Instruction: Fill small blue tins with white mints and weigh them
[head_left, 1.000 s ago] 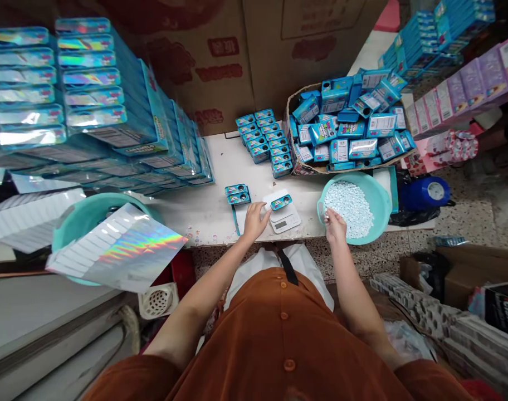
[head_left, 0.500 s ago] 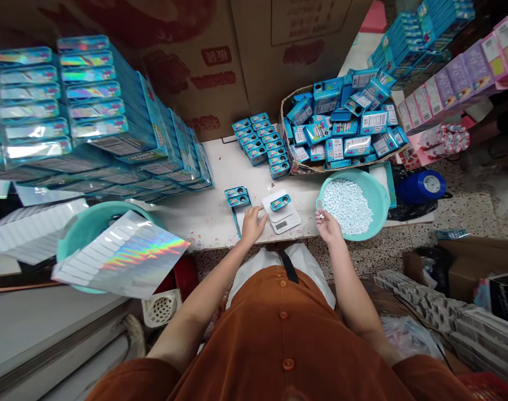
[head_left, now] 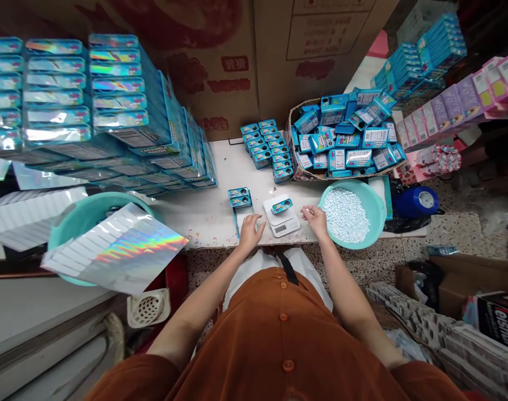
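Note:
A blue box (head_left: 282, 206) with a round hole in its top rests on the white digital scale (head_left: 286, 229). Just left of the scale is my left hand (head_left: 250, 233), thumb and fingers apart, holding nothing. My right hand (head_left: 316, 220) is at the scale's right side, its fingers drawn together around small white candies, only partly visible at the fingertips. Right of that hand, a turquoise basin (head_left: 378, 220) holds a heap of white candies (head_left: 346, 214). Two more blue boxes (head_left: 239, 197) sit beyond my left hand.
Behind the scale stand rows of blue boxes (head_left: 264, 147) and a carton (head_left: 294, 167) heaped with more. Tall stacks of blue boxes (head_left: 149, 128) fill the left. Another turquoise basin (head_left: 62, 223) there has a shiny sheet (head_left: 124, 250) across it. Large cardboard (head_left: 270, 89) blocks the back.
My right hand has moved left from the candy basin's rim to the scale. My left hand has stayed beside the scale. The whole view has shifted slightly.

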Tool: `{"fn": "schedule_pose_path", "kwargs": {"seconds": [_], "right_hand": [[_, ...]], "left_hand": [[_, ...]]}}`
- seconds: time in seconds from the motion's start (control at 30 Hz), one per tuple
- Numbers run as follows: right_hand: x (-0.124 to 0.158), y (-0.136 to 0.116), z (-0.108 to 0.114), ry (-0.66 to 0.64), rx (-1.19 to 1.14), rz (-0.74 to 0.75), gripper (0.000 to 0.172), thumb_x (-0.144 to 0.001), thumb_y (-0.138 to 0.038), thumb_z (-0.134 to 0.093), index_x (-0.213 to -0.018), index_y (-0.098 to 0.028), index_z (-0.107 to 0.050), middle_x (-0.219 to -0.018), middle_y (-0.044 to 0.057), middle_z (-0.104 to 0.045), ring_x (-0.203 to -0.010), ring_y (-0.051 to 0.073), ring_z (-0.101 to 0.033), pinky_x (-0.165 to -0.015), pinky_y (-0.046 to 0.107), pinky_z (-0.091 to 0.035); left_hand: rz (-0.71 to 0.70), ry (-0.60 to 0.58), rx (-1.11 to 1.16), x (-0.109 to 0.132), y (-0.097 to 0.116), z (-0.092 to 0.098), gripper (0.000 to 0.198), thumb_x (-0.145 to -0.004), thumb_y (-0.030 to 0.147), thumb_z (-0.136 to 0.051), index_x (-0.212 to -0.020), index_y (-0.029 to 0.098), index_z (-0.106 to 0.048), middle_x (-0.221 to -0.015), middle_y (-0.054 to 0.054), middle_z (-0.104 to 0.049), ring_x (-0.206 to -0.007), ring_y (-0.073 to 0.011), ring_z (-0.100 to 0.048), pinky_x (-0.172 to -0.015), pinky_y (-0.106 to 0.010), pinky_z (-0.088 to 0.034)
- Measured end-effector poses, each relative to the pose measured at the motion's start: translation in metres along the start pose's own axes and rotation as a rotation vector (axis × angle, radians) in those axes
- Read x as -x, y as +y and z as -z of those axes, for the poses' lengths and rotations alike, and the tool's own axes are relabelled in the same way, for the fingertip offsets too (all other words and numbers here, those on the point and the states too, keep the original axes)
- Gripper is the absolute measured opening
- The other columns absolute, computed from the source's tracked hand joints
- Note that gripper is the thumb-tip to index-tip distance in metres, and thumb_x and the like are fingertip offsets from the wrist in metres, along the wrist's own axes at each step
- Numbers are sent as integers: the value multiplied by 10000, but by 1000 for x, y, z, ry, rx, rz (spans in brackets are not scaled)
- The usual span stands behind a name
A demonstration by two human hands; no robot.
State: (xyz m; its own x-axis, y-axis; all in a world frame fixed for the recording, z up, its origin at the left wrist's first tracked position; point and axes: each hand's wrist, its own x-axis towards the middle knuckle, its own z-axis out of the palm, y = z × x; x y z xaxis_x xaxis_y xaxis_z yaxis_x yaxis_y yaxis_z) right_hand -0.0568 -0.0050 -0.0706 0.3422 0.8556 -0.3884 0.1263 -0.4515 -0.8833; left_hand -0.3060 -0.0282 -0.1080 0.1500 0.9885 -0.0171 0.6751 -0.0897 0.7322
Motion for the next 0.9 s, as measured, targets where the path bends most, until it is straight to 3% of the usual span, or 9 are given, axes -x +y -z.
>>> {"fn": "schedule_pose_path", "kwargs": {"seconds": [0.23, 0.43, 0.53, 0.67, 0.9], "right_hand": [[-11, -19, -23, -53, 503, 341, 226, -799, -397, -599, -916, -242, -714, -843, 35, -718, -739, 197, -648, -713, 293, -465], [-17, -26, -37, -117, 709, 520, 265, -871, -337, -530, -1065, -247, -687, -1033, 66, -700, -993, 231, -603, -889, 333, -438], [-21, -19, -41, -164, 741, 510, 255, -874, -309, -533, -1073, -261, -685, -1049, 61, -696, -1041, 225, -589, -933, 334, -432], [-21, -10, -39, -134, 704, 475, 282, -890, -310, -505, -1112, -247, -667, -1096, 70, -682, -1113, 241, -566, -985, 370, -414], [-16, -12, -39, -126, 691, 470, 306, -903, -313, -467, -1135, -244, -655, -1113, 59, -679, -1171, 248, -534, -1017, 390, -396]], "left_hand": [[39, 27, 10, 8, -3, 2, 237, -870, 332, -497, -1070, 214, -544, -1086, -97, -592, -1096, -251, -515, -967, -430, -418], [56, 56, 14, 10, -5, 5, 235, -872, 320, -497, -1072, 205, -542, -1083, -98, -593, -1090, -243, -516, -964, -420, -420], [64, 53, 13, 12, -6, 6, 236, -878, 324, -486, -1076, 209, -541, -1086, -95, -591, -1093, -241, -515, -964, -421, -420], [60, 51, 21, 14, -7, 7, 245, -880, 331, -481, -1080, 203, -541, -1090, -100, -588, -1095, -238, -516, -966, -413, -421], [63, 34, 19, 13, -6, 5, 232, -870, 331, -493, -1062, 213, -551, -1081, -98, -594, -1095, -252, -515, -963, -437, -420]]}}
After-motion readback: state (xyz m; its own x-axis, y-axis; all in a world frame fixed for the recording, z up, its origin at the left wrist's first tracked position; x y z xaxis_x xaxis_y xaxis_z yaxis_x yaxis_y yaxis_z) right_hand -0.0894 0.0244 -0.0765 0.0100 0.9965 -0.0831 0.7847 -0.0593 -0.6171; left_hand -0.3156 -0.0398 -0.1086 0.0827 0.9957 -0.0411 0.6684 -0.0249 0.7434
